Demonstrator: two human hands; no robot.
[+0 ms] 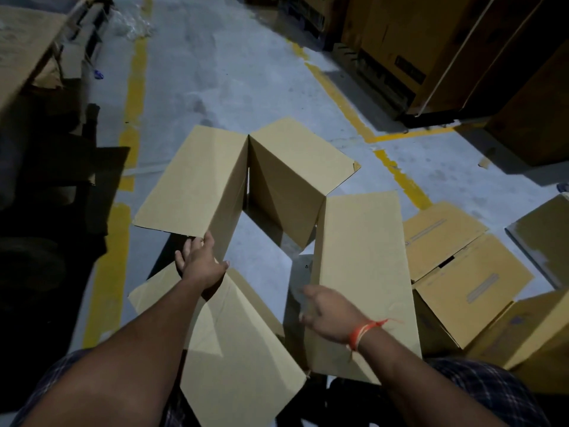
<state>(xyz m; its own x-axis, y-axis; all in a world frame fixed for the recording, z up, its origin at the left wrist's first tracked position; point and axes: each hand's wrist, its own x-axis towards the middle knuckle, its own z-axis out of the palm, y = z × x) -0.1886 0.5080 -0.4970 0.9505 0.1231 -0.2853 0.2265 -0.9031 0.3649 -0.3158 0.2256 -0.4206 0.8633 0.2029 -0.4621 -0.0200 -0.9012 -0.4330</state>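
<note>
Two bare hands met one opened cardboard carton [286,186] in the head view. It stood on the floor [246,87] dead ahead, its open shaft running from six toward twelve o'clock. The left hand [200,263], fingers spread flat, touched the carton's left wall at ten o'clock. The right hand [329,312], blurred and loosely open, hovered by the right flap [363,257] at three o'clock.

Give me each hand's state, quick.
Left hand: open, fingers touching the unfolded tan cardboard box.
Right hand: blurred at the box; cannot tell.
</note>
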